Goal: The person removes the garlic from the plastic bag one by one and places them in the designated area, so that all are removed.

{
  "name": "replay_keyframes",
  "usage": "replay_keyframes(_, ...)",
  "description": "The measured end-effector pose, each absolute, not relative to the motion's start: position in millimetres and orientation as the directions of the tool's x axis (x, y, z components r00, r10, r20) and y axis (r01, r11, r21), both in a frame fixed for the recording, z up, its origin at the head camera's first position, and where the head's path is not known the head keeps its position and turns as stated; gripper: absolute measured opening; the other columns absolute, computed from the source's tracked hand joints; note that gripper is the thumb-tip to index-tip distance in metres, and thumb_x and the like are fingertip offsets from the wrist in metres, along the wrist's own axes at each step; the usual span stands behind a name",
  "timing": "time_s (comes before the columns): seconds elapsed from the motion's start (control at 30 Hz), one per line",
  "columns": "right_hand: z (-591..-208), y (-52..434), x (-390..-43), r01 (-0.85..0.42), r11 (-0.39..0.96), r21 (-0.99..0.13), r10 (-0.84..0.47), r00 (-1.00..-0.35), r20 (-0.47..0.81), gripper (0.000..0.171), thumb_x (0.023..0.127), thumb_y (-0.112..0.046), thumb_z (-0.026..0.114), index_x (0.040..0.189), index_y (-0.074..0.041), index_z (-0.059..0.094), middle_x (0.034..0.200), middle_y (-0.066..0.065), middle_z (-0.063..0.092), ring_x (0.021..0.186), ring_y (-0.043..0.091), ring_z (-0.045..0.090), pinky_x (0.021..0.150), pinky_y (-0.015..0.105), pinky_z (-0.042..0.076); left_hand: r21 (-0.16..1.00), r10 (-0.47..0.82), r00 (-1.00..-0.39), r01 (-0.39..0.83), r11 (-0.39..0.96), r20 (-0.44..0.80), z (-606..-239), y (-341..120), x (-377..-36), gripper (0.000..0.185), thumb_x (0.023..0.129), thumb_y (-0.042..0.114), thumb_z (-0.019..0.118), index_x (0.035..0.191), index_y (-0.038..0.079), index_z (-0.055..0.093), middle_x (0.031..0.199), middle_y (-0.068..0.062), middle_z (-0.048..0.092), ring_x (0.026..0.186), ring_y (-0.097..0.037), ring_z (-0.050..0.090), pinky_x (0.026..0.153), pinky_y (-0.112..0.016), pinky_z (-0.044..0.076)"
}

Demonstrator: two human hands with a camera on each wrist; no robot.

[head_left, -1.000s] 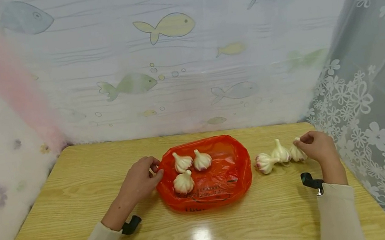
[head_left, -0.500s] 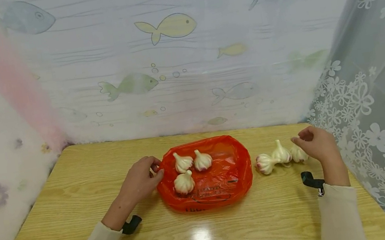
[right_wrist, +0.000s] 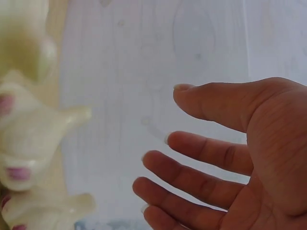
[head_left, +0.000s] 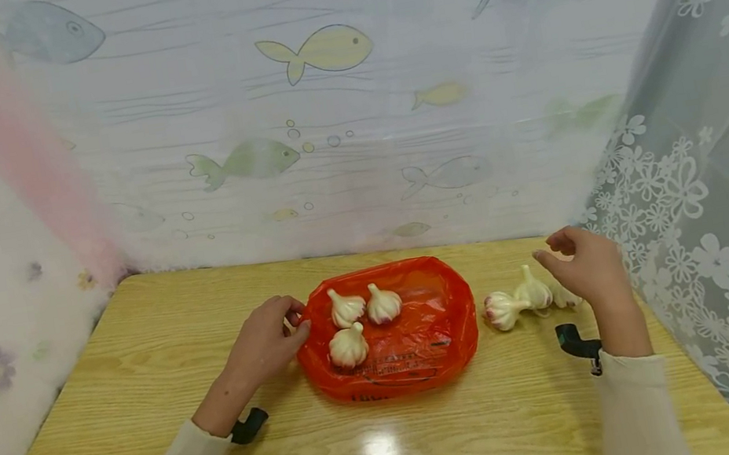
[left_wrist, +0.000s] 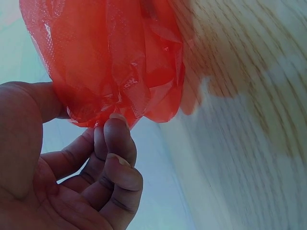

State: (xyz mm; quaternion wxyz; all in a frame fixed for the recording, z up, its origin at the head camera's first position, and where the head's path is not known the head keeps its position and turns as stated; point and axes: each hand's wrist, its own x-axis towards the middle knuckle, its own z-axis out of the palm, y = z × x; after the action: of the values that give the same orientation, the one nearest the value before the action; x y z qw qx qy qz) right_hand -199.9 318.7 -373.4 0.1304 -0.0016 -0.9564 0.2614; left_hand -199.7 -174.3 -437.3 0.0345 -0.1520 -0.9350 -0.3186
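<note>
Garlic bulbs [head_left: 349,347], three of them, sit bunched toward the left of a red plastic bag [head_left: 431,308] spread in a rounded oval on the surface [head_left: 197,302]. The person's left hand [head_left: 270,334] pinches the bag's left rim between thumb and fingers, and from my end that looks the weak point: thin film could stretch or tear under a hard pull, and a lifted rim might set those round bodies rolling. The right hand [head_left: 589,269] hangs with fingers spread, holding nothing, near three loose bulbs [head_left: 502,310] just right of the bag; a low sweep of it, or of its black wrist mount [head_left: 572,342], could knock them along the smooth surface. One is partly behind that hand, so I can't judge how steadily it rests.

In the left wrist view the film looks glossy and crinkled, puckered at the grip. The bulbs are cream, ribbed and fat-bellied, tapering to blunt stems, with purple tinges. Wood grain runs across the surface, and beyond it hangs a pale fish-printed curtain [head_left: 355,165].
</note>
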Motion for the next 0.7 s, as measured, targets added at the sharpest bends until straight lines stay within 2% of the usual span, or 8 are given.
replay_keyframes(0.7,-355,263,-190,-0.233,0.821,-0.521,-0.012,-0.92,0.392,0.038,0.099,-0.02,0.075,0.128,0.004,0.069,0.122,0.028,0.07,0.114,0.048,0.065,0.098,0.063,0.051,0.581,0.264,-0.952,0.304,0.755,0.156,-439,-173,-200,0.017,0.098,0.017,0.072,0.11,0.005,0.07,0.095,-0.003,0.063,0.073,-0.017,0.054,0.066,-0.031,0.051)
